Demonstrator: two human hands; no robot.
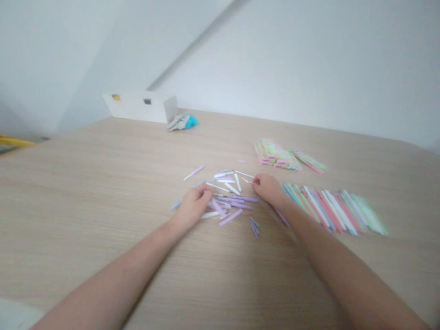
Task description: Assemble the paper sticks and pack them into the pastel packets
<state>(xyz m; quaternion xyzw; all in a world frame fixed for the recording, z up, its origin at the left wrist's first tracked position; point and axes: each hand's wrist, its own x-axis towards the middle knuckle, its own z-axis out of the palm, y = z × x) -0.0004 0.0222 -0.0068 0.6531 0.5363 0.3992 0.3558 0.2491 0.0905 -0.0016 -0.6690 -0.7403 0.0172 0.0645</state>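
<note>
My left hand [192,206] curls over the plastic sticks [233,201] at frame centre, and I cannot tell its grip. My right hand [270,189] pinches a white stick [244,174] by its end. I judge them light, stiff and slippery, best pinched mid-length.

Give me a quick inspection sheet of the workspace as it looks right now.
Surface: pale wood-grain table.
Job's things: loose pile of purple and white sticks mid-table; row of coloured sticks laid side by side to its right.
Clutter: stack of coloured packets behind the row; white box at the far edge, grey and blue cloth beside it; yellow object at the left edge.
Hands: left hand curled on the pile; right hand at the pile's right side; grips too blurred to judge.
Cables: nothing seen.
Surroundings: plain white wall.
</note>
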